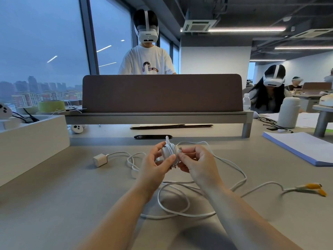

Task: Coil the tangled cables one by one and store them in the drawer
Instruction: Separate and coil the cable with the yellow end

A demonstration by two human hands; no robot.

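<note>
One part-wound coil is gripped by curled fingers of left hand and right hand; loose cables are left on the worktop, none seemingly stored.

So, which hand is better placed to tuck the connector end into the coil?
Right. The right hand pinches the connector end beside the coil, while the left hand grips the coil itself, so it is busy.

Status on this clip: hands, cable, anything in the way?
Left hand grips the coiled white cable; right hand pinches its connector end. More white cables lie tangled on the desk below. Nothing blocking.
</note>
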